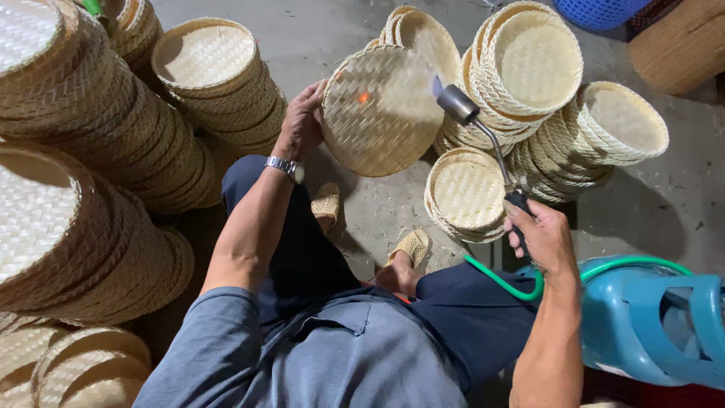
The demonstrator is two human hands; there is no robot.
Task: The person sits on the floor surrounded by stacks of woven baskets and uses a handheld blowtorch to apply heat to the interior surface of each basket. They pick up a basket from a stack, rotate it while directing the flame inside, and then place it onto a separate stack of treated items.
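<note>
My left hand grips the left rim of a round woven bamboo tray, holding it tilted up with its underside toward me. A small orange glowing spot shows on the weave near its middle. My right hand holds the black handle of a gas torch, whose metal nozzle points at the tray's right side. A green hose runs from the handle past my right knee.
Tall stacks of woven trays stand on my left. More woven trays lie stacked ahead and to the right. A blue plastic stool sits by my right arm. A blue basket is at the top right. My sandalled feet rest on the concrete floor.
</note>
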